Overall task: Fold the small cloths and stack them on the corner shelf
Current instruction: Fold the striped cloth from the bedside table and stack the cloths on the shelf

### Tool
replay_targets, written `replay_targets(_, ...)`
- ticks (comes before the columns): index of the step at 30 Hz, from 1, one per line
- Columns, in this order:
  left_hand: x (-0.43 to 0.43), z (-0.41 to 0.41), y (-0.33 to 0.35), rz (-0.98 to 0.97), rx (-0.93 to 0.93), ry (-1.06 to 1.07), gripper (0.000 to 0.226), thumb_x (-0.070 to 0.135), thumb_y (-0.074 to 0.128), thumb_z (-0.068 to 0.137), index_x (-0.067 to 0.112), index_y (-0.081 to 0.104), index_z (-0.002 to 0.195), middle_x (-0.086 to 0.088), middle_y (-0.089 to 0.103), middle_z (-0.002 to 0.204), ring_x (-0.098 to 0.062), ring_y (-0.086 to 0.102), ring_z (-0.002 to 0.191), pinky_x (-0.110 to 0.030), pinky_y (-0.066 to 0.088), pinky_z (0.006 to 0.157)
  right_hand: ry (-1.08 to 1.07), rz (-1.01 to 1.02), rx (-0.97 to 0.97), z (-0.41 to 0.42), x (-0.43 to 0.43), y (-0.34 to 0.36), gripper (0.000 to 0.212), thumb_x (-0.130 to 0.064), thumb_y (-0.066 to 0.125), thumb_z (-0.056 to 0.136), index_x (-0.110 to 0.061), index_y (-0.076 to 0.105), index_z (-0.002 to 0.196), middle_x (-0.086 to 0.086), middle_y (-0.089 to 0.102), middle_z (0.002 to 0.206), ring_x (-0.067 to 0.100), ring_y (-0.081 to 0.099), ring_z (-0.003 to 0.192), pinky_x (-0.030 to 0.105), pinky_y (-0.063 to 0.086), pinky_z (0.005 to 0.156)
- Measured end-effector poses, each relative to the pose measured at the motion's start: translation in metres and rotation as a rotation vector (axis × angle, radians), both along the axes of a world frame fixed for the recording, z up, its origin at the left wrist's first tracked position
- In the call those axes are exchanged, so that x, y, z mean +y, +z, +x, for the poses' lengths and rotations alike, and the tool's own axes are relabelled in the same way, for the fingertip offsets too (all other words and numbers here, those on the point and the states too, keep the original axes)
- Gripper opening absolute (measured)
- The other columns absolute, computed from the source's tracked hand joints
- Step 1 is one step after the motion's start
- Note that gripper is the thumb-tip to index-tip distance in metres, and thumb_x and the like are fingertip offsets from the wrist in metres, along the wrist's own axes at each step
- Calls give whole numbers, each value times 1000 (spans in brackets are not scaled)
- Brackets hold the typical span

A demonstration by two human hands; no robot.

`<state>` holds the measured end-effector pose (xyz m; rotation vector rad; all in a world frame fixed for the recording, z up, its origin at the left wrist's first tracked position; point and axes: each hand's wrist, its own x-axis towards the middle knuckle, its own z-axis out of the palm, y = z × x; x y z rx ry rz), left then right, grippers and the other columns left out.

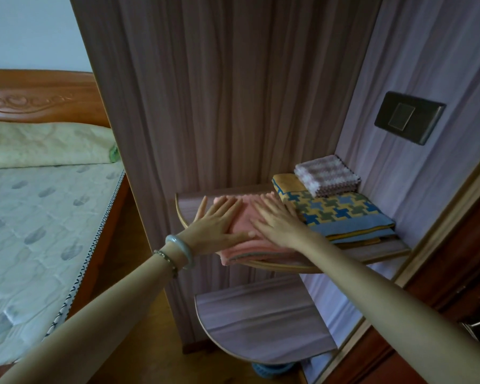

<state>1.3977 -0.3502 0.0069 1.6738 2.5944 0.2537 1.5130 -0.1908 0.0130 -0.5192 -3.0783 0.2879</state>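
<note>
A folded pink cloth (pixel 250 246) lies on the left part of the upper corner shelf (pixel 186 203), its near edge hanging slightly over the rounded rim. My left hand (pixel 219 221) lies flat on its left side, fingers straight. My right hand (pixel 275 220) presses flat on its right side. To the right on the same shelf sits a folded blue-and-yellow patterned cloth (pixel 341 214). On that cloth's far end rests a small folded purple-and-white striped cloth (pixel 327 174).
A lower rounded shelf (pixel 261 320) sits below. Wood-grain panels form the corner, with a dark wall switch (pixel 409 117) on the right panel. A bed with a quilted mattress (pixel 39 231) and a pillow (pixel 45 145) stands at left. A dark wooden door frame runs along the right.
</note>
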Motion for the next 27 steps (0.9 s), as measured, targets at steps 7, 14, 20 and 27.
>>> replay_targets(7, -13, 6, -15, 9, -67, 14, 105, 99, 7, 55, 48, -11, 145, 13, -16, 156, -16, -18, 145, -51, -16, 115, 35, 6, -33, 25, -15, -11, 60, -51, 19, 100, -31, -5, 151, -3, -16, 159, 13, -21, 144, 40, -12, 118)
replay_targets(14, -14, 4, 7, 671, -1170, 385, 81, 43, 72, 78, 10, 31, 140, -12, 46, 134, -25, 56, 110, -36, 54, 89, -297, -190, 282, 26, 3, 17, 53, -42, 48, 91, -9, 45, 133, 16, 46, 133, 33, 43, 126, 38, 38, 98)
replay_targets(20, -13, -3, 26, 603, -1537, 570, 50, 21, 75, 79, -4, 58, 119, -19, 68, 111, -28, 68, 98, -35, 58, 72, -354, -507, 121, 30, 2, 26, 36, -38, 57, 85, -4, 66, 95, 9, 66, 92, 20, 59, 81, 30, 41, 65)
replay_targets(27, -1, 17, 45, 440, -1636, 442, 49, 29, 74, 79, 2, 60, 117, -12, 72, 108, -25, 67, 102, -37, 52, 89, -362, -805, 158, 36, 1, 33, 19, -35, 64, 84, -17, 65, 78, -3, 64, 76, 11, 58, 69, 23, 39, 57)
